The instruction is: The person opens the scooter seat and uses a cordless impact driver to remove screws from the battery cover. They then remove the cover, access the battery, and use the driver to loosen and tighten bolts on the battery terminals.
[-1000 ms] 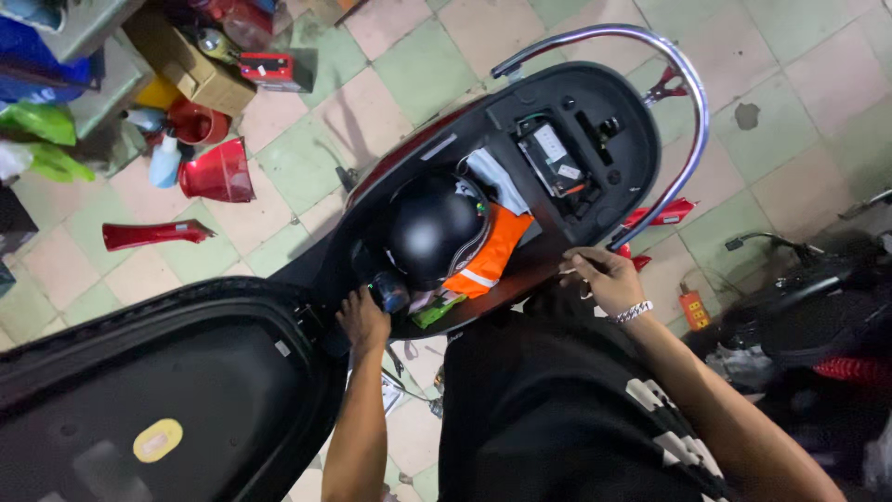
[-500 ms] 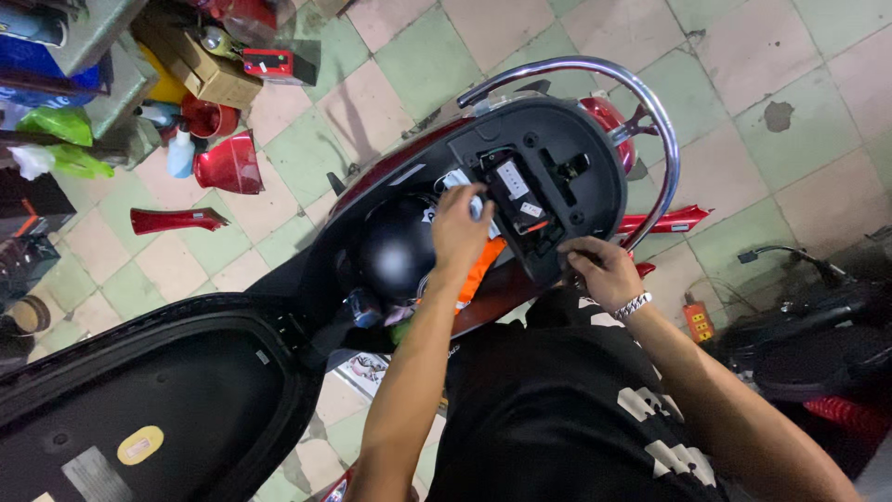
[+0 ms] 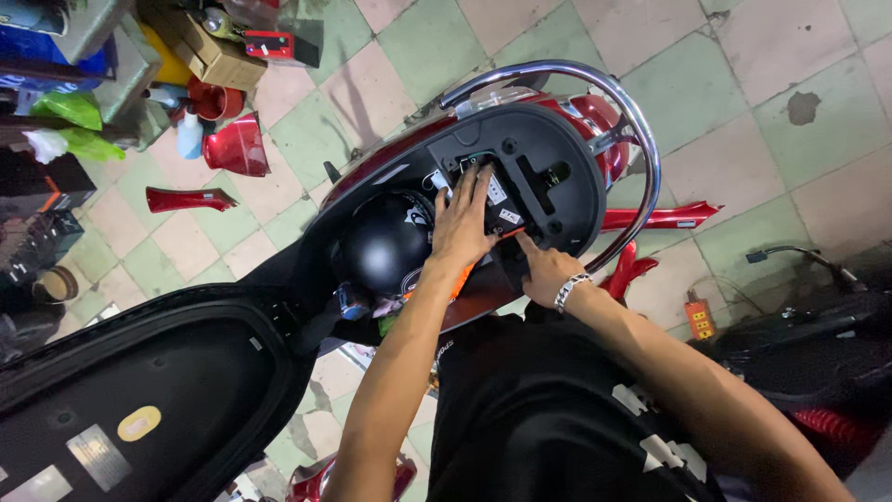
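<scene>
Tiled shop floor: left hand [image 3: 462, 226] now further onto scooter's battery bay [image 3: 520, 181], fingers spread flat over white labels; right hand [image 3: 545, 270] fingers unclear

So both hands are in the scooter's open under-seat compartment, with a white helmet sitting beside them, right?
Not quite: the helmet is black, not white, as the head view shows. Both the left hand and right hand are indeed in the open compartment beside it.
</scene>
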